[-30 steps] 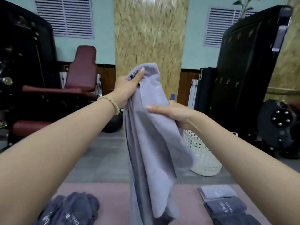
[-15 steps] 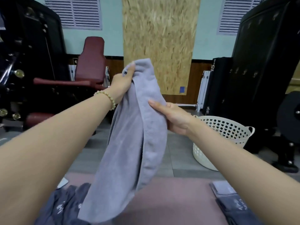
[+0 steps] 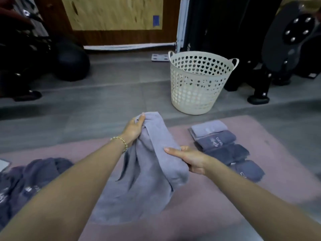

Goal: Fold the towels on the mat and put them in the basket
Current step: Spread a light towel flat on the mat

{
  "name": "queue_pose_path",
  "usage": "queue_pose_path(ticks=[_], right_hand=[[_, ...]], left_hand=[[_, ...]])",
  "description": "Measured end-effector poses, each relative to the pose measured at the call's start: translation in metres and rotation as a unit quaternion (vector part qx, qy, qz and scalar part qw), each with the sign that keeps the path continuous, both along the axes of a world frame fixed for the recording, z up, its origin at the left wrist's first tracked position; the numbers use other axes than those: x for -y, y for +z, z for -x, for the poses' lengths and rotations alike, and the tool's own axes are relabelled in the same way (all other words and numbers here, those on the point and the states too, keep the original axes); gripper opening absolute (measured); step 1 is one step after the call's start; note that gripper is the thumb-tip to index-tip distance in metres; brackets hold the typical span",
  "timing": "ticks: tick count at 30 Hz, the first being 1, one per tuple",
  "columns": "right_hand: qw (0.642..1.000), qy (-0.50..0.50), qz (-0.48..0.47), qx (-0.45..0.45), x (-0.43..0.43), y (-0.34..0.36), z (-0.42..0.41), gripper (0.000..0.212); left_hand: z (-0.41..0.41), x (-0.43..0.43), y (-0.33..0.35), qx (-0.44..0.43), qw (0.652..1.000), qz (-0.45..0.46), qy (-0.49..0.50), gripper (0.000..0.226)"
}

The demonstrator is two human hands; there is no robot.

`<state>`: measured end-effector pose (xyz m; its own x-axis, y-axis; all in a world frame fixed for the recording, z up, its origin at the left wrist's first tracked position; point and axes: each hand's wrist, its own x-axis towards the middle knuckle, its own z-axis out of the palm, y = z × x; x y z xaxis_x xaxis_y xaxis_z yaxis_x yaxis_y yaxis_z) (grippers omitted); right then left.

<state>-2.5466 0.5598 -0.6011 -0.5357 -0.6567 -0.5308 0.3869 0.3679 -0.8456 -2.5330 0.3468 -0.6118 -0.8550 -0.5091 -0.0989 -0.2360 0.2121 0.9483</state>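
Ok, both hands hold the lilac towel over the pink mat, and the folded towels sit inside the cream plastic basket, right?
Not quite: the head view shows the folded towels lying on the pink mat, short of the cream plastic basket.

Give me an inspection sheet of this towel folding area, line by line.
Surface: pink mat on grey floor.
Job's things: lilac towel held over the mat; folded towels in a row at right; unfolded pile at left; white basket upright beyond the mat.
Clutter: pale flat object at left edge, unidentifiable.
Hands: left hand grips the towel's top end; right hand grips its fold.
Cables: nothing seen.
Surroundings: black gym equipment, wood panel.
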Motion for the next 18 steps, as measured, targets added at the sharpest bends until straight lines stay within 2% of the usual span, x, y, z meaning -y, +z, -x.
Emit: queue_pose_path(ticks=[4,6,8,11,13,15,18], right_hand=[[0.996,0.005,0.024,0.083,-0.038,-0.038,0.032,0.021],[0.99,-0.048,0.058,0.119,-0.053,-0.057,0.054,0.029],[0.983,-0.1,0.076,0.136,-0.063,-0.081,0.079,0.026],[0.976,-0.167,0.036,0.133,-0.073,-0.14,0.114,0.026],[0.969,-0.229,-0.021,0.094,-0.084,-0.194,0.129,0.03],[0.96,-0.266,-0.079,0.037,-0.099,-0.247,0.13,0.021],[0.952,-0.273,-0.14,-0.006,-0.124,-0.302,0.112,0.015]], left_hand=[[0.053,-0.027,-0.053,0.043,0.992,-0.08,-0.088,0.033],[0.084,-0.041,-0.069,0.054,0.983,-0.115,-0.13,0.035],[0.116,-0.049,-0.095,0.056,0.982,-0.106,-0.147,0.034],[0.156,-0.049,-0.154,0.064,0.992,0.017,-0.103,0.035],[0.164,-0.049,-0.198,0.103,0.988,0.092,-0.068,0.047],[0.159,-0.056,-0.242,0.138,0.965,0.196,-0.111,0.055],[0.145,-0.08,-0.294,0.102,0.901,0.337,-0.253,0.055]])
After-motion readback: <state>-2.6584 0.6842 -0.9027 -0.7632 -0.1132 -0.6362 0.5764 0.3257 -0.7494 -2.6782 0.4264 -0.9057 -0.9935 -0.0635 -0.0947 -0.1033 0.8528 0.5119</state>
